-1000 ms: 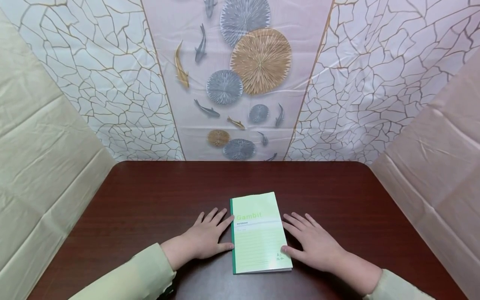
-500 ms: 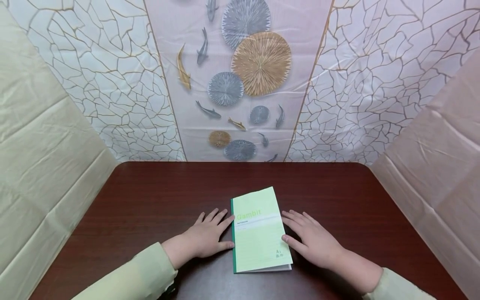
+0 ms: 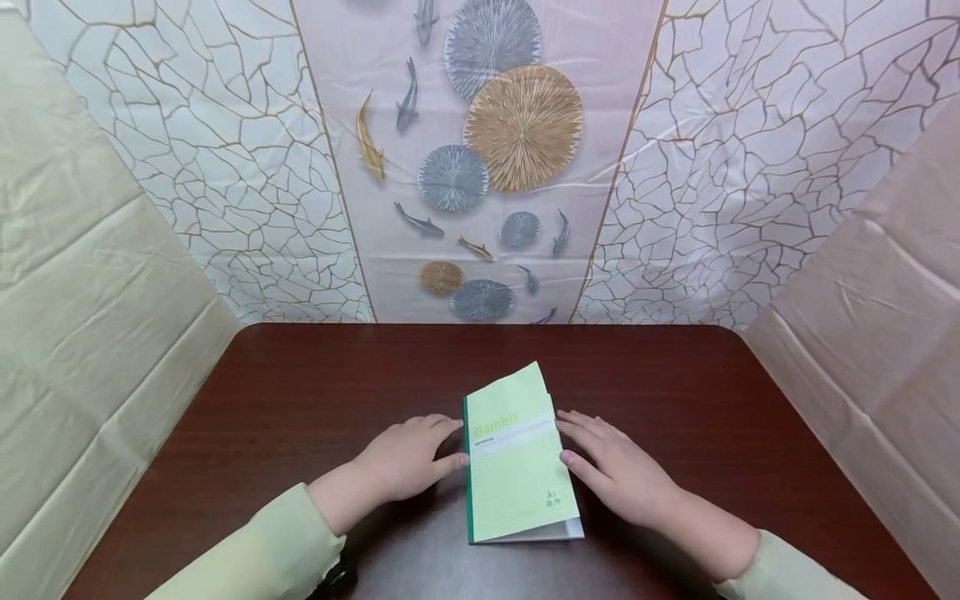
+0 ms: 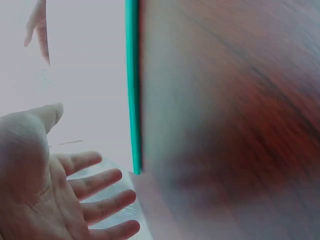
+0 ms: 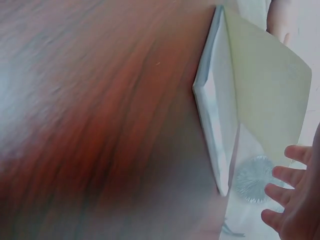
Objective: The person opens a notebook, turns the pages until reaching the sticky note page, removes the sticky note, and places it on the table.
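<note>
A pale green notebook (image 3: 517, 479) with a dark green spine (image 3: 469, 500) lies on the table. Its front cover is partly raised along the right side, baring white pages (image 3: 562, 531). In the right wrist view the cover (image 5: 272, 85) tilts away from the page block (image 5: 215, 100). Beside the spine is my left hand (image 3: 405, 458), fingers extended, thumb tip close to the spine; contact cannot be told. My right hand (image 3: 626, 475) is at the cover's right edge, thumb tip against it. Its fingers (image 5: 287, 175) look straight and spread in the right wrist view.
The dark brown wooden table (image 3: 322, 375) surrounds the notebook. A patterned cloth (image 3: 457, 233) hangs behind its far edge. Beige cloth panels (image 3: 90, 333) close in both sides.
The notebook's cover has risen further on its right side, showing more of the pages. My right hand has shifted slightly leftward and up. The left hand's fingers have drawn closer together and lifted a little.
</note>
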A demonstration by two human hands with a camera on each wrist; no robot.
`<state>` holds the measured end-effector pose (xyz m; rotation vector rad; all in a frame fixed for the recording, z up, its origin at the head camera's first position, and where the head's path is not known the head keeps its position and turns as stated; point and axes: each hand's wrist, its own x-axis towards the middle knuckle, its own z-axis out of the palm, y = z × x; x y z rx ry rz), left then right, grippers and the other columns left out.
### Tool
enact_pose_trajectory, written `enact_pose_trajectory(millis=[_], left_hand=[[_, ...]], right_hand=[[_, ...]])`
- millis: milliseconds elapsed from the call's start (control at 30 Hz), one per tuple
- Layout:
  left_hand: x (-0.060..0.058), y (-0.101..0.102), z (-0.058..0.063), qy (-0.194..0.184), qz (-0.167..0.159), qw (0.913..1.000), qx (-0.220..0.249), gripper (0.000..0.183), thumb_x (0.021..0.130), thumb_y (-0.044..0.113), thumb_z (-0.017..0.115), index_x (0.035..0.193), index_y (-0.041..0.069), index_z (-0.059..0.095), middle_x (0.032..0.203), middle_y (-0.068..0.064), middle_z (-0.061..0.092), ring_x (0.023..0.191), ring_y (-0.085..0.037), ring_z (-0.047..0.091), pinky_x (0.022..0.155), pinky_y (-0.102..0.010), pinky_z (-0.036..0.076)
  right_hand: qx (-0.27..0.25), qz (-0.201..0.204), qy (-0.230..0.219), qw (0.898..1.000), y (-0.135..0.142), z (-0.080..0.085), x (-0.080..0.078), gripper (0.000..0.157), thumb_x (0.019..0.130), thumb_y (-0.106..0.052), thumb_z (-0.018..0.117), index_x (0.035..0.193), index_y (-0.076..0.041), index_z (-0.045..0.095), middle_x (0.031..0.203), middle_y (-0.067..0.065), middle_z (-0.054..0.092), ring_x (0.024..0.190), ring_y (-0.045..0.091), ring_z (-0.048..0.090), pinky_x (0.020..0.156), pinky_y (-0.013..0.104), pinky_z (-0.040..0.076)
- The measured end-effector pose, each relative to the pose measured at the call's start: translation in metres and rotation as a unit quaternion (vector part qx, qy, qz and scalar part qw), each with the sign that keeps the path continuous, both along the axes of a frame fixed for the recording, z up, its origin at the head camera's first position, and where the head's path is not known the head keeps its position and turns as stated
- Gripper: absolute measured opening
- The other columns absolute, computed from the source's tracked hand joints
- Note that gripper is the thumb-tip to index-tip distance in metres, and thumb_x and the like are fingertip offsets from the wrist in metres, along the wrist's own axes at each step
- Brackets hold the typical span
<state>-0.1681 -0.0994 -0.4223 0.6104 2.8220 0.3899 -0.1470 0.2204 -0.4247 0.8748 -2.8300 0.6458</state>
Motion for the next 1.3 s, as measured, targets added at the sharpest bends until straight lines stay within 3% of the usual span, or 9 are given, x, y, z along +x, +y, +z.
enact_pose_trajectory(millis=[233,467,667,867,1100,1300], left_hand=[[0.005,0.002,0.017,0.015,0.058,0.9956,0.071,0.055,0.098,0.055,0.053,0.138,0.017,0.058,0.139,-0.003,0.057,0.127,-0.022,0.055,0.097,-0.046,0.048],[0.009,0.004,0.038,0.031,0.086,0.9867,0.135,0.039,0.097,0.048,0.058,0.122,0.019,0.066,0.11,0.006,0.066,0.1,-0.014,0.062,0.086,-0.04,0.05],[0.011,0.004,0.049,0.026,0.101,0.9777,0.182,0.034,0.097,0.05,0.057,0.116,0.024,0.067,0.096,0.012,0.066,0.089,-0.007,0.061,0.08,-0.036,0.05],[0.011,0.006,0.052,0.012,0.105,0.9733,0.204,0.04,0.097,0.055,0.055,0.121,0.025,0.066,0.101,0.01,0.067,0.092,-0.008,0.061,0.081,-0.038,0.05],[0.013,0.008,0.057,0.031,0.105,0.973,0.203,0.053,0.095,0.061,0.052,0.129,0.021,0.062,0.115,0.004,0.066,0.103,-0.012,0.062,0.09,-0.042,0.05],[0.016,0.008,0.061,0.045,0.098,0.9745,0.197,0.054,0.094,0.056,0.059,0.132,0.018,0.061,0.125,0.001,0.064,0.109,-0.015,0.062,0.094,-0.043,0.049]], right_hand=[[-0.047,0.003,-0.016,0.999,-0.013,0.006,0.0,0.047,0.105,-0.035,0.047,0.145,-0.01,0.051,0.15,0.006,0.047,0.14,0.027,0.042,0.109,0.05,0.036],[-0.087,0.015,-0.027,0.996,-0.031,0.009,-0.001,0.044,0.106,-0.031,0.045,0.149,-0.018,0.046,0.148,0.0,0.048,0.138,0.024,0.043,0.107,0.051,0.038],[-0.112,0.046,-0.021,0.992,-0.046,0.011,-0.001,0.046,0.106,-0.027,0.045,0.151,-0.021,0.042,0.149,0.001,0.048,0.138,0.022,0.043,0.107,0.05,0.039],[-0.115,0.089,-0.007,0.989,-0.058,0.009,0.001,0.048,0.105,-0.022,0.047,0.152,-0.022,0.041,0.154,0.002,0.042,0.141,0.024,0.039,0.109,0.051,0.037],[-0.095,0.125,-0.004,0.988,-0.072,0.007,0.002,0.049,0.105,-0.027,0.046,0.154,-0.027,0.038,0.158,0.0,0.035,0.144,0.025,0.035,0.108,0.053,0.037],[-0.098,0.147,0.007,0.984,-0.078,0.004,0.003,0.051,0.105,-0.027,0.047,0.155,-0.026,0.036,0.158,0.003,0.036,0.144,0.025,0.035,0.109,0.052,0.036]])
